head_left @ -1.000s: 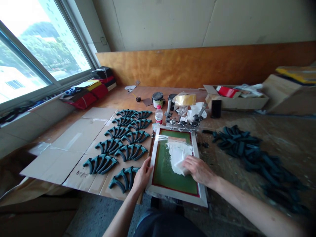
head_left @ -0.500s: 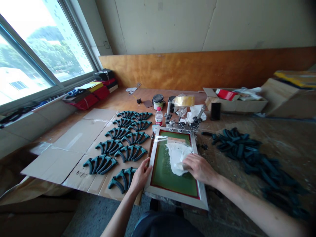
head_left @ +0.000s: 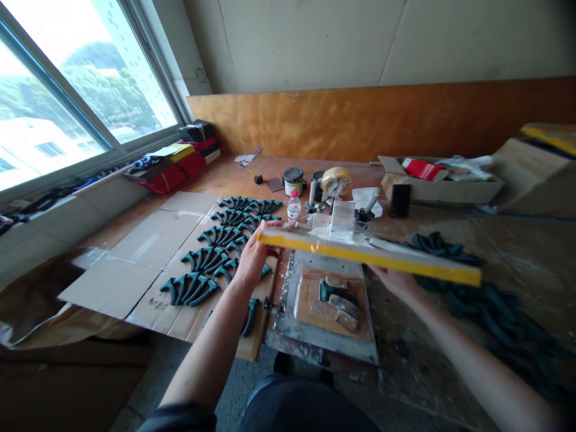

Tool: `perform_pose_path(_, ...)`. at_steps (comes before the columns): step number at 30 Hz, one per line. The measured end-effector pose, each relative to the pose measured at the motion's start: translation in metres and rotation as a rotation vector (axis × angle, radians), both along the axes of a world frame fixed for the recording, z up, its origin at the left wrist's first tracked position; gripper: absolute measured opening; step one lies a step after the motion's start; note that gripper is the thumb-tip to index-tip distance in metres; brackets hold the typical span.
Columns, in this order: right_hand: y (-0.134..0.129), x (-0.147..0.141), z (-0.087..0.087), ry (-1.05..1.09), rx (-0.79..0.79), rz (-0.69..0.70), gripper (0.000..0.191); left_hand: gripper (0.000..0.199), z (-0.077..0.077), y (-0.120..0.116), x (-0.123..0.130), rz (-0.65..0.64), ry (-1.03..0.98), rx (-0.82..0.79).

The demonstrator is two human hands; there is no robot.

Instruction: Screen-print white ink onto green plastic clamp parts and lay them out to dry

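Observation:
A screen-printing frame [head_left: 369, 257] is raised and tilted, its near edge showing a yellow strip. My left hand [head_left: 252, 255] is closed around the frame's left corner. My right hand [head_left: 396, 281] is beneath the frame's right half, and its fingers are hidden behind the edge. Under the frame, a dark green curved plastic piece [head_left: 341, 294] lies in a wooden jig [head_left: 308, 306] on a grey base plate [head_left: 333, 347]. A pale upright block [head_left: 342, 217] shows above the frame, partly blurred.
Rows of similar green pieces [head_left: 191, 289] lie on cardboard [head_left: 139, 252] at left. A heap of them [head_left: 486, 312] is at right. Behind the frame stand a bottle [head_left: 294, 207], a can [head_left: 293, 183] and a tape roll [head_left: 335, 182]. An open carton [head_left: 454, 192] sits farther back.
The frame has swung up from lying flat, uncovering the jig and the green piece. My left hand rose with it. My right hand left the white patch on the mesh and is now below the frame.

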State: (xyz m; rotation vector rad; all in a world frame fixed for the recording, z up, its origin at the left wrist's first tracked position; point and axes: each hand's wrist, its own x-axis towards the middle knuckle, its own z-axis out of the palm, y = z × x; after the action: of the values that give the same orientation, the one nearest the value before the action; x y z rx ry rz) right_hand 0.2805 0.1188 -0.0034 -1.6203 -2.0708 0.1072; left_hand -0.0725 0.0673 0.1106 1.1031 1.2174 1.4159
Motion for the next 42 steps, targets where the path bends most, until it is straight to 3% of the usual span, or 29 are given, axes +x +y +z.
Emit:
perform_pose_path(3, -0.031, -0.019, -0.044, -0.085, -0.114, 0.138, 0.031, 0.052, 0.023, 0.031, 0.011, -0.014, -0.062, 0.072)
perform_pose_path(6, -0.049, -0.043, -0.065, -0.184, -0.186, 0.128, 0.022, 0.049, 0.019, 0.034, 0.024, 0.112, -0.103, 0.113)
perform_pose_path(7, -0.052, -0.049, -0.066, -0.184, -0.218, 0.097, 0.021, 0.048, 0.009, 0.026, 0.029, 0.146, -0.113, 0.097)
perform_pose_path(9, -0.058, -0.060, -0.062, -0.111, -0.239, 0.024, 0.021, 0.050, -0.024, -0.001, 0.042, 0.079, -0.109, -0.035)
perform_pose_path(11, -0.068, -0.075, -0.055, 0.011, -0.148, -0.006, 0.024, 0.058, -0.065, -0.036, 0.059, -0.226, -0.073, -0.315)
perform_pose_path(12, -0.075, -0.085, -0.051, 0.061, -0.068, 0.011, 0.026, 0.060, -0.084, -0.052, 0.068, -0.310, -0.076, -0.427)
perform_pose_path(14, -0.094, -0.110, -0.044, 0.104, 0.074, 0.128, 0.027, 0.062, -0.115, -0.079, 0.082, -0.245, -0.163, -0.490)
perform_pose_path(16, -0.114, -0.136, -0.041, 0.093, 0.152, 0.310, 0.025, 0.059, -0.133, -0.094, 0.084, -0.049, -0.219, -0.491)
perform_pose_path(19, -0.137, -0.168, -0.047, 0.122, 0.114, 0.519, 0.024, 0.054, -0.146, -0.105, 0.055, 0.196, -0.164, -0.471)
perform_pose_path(22, -0.149, -0.191, -0.064, 0.184, -0.119, 0.648, 0.027, 0.052, -0.165, -0.122, -0.005, 0.388, -0.082, -0.519)
perform_pose_path(25, -0.157, -0.216, -0.081, 0.206, -0.399, 0.713, 0.025, 0.048, -0.195, -0.147, -0.065, 0.635, -0.032, -0.657)
perform_pose_path(28, -0.160, -0.249, -0.091, 0.164, -0.600, 0.698, 0.032, 0.047, -0.224, -0.167, -0.098, 0.776, -0.012, -0.718)
perform_pose_path(33, -0.145, -0.298, -0.098, -0.029, -0.711, 0.531, 0.045, 0.051, -0.246, -0.167, -0.101, 0.801, 0.011, -0.629)
perform_pose_path(42, -0.127, -0.325, -0.107, -0.133, -0.733, 0.475, 0.032, 0.064, -0.248, -0.148, -0.106, 0.709, -0.042, -0.561)
